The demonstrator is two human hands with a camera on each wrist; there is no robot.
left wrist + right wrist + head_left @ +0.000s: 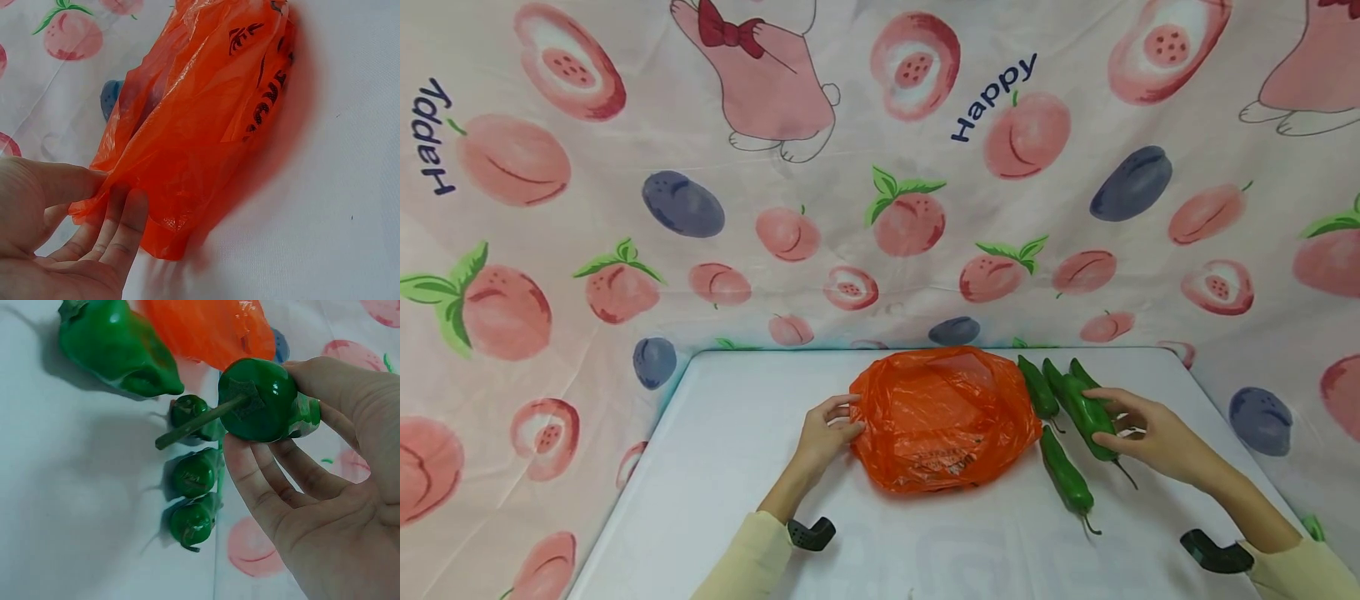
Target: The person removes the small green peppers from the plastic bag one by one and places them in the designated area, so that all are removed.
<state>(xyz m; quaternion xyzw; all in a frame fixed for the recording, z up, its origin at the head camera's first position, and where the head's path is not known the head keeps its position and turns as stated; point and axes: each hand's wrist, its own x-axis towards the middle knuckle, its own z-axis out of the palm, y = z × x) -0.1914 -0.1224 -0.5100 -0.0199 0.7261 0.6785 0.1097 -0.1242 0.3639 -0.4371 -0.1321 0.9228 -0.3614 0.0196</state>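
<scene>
An orange plastic bag (936, 421) with dark printing lies on the white table. At its left edge my left hand (827, 433) pinches the thin film between thumb and fingers; the left wrist view shows the bag's edge (165, 219) beside the fingers. My right hand (1150, 429) grips a green chili pepper (1084, 417) to the right of the bag. In the right wrist view the held pepper (265, 394) is between thumb and fingers, its stem pointing left. Another green pepper (1066, 475) lies near the bag's right edge, and a further pepper (1037, 387) touches or nearly touches the bag.
Three green peppers stand in a row in the right wrist view, the middle pepper (192, 475) among them. A fruit-print cloth (842, 183) hangs behind the white table (737, 400). A dark device (811, 533) sits at the left wrist, a similar device (1216, 552) at the right.
</scene>
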